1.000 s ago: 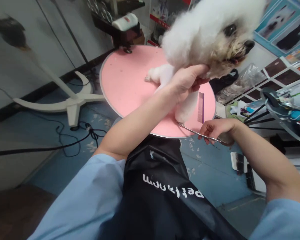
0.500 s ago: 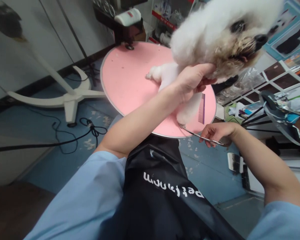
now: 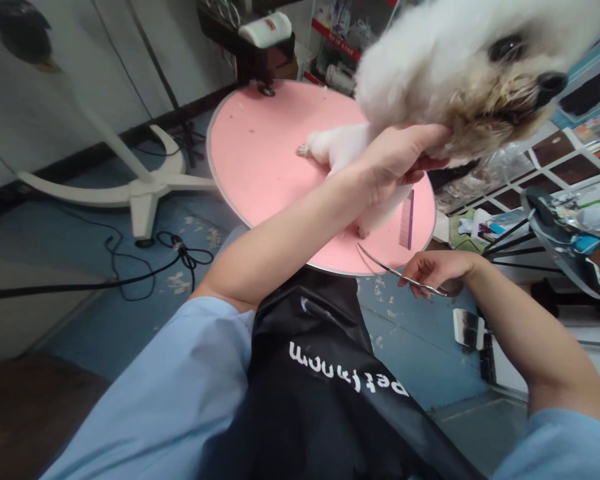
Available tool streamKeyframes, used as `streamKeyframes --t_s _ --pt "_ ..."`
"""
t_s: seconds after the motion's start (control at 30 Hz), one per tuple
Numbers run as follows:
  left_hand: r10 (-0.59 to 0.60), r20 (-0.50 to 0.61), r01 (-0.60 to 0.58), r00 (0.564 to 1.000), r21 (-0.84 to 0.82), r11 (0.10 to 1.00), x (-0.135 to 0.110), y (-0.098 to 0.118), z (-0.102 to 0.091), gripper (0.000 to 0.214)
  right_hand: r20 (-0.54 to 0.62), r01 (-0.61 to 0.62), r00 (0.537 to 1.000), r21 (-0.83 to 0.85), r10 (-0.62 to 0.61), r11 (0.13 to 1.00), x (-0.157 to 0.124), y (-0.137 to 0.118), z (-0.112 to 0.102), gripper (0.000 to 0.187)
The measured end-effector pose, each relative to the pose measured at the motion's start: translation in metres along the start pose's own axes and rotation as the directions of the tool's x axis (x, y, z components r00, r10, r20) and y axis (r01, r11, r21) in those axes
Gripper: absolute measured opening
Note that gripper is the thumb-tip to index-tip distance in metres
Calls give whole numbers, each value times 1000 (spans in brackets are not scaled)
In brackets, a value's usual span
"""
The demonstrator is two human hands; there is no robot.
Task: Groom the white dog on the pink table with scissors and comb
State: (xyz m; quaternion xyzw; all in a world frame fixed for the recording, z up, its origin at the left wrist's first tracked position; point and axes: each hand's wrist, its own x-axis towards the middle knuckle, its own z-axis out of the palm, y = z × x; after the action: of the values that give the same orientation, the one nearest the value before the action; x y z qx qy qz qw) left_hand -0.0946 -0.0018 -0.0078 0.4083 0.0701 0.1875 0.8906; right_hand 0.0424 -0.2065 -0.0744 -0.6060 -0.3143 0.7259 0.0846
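Note:
A fluffy white dog [image 3: 430, 73] stands on a round pink table [image 3: 260, 160], its head close to the camera at the upper right. My left hand [image 3: 397, 163] is cupped under the dog's chin, fingers closed on the fur there. My right hand [image 3: 437, 270] hovers just off the table's near edge and grips curved steel scissors [image 3: 387, 267], blades pointing left towards the dog's front paw [image 3: 363, 230]. A purple comb [image 3: 407, 220] lies on the table beside that leg.
A white stand base [image 3: 140, 193] and black cables [image 3: 145, 267] lie on the blue floor at left, with fur clippings scattered. A cluttered tray on a stand [image 3: 570, 227] sits at right. A black arm clamp with a white roll [image 3: 260, 40] is behind the table. I wear a black apron [image 3: 340, 387].
The dog's head has shifted right and closer, with my left hand following under its chin. My right hand with the scissors has barely moved.

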Motion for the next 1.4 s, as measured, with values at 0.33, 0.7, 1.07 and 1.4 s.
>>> streamKeyframes --t_s 0.33,0.7,1.07,1.4 --pt "7 -3 -6 1000 109 994 10 3 2 14 -203 268 950 132 -238 954 43 3 23 56" --pt "-12 -24 14 1000 82 997 4 12 8 18 -377 384 886 274 -269 882 74 -12 34 48" --pt "-19 -5 19 1000 90 996 9 13 8 13 -525 491 810 363 -261 792 98 -29 61 41" --pt "-78 -40 79 996 5 997 12 14 7 4 -581 580 760 404 -291 707 108 -41 73 40"
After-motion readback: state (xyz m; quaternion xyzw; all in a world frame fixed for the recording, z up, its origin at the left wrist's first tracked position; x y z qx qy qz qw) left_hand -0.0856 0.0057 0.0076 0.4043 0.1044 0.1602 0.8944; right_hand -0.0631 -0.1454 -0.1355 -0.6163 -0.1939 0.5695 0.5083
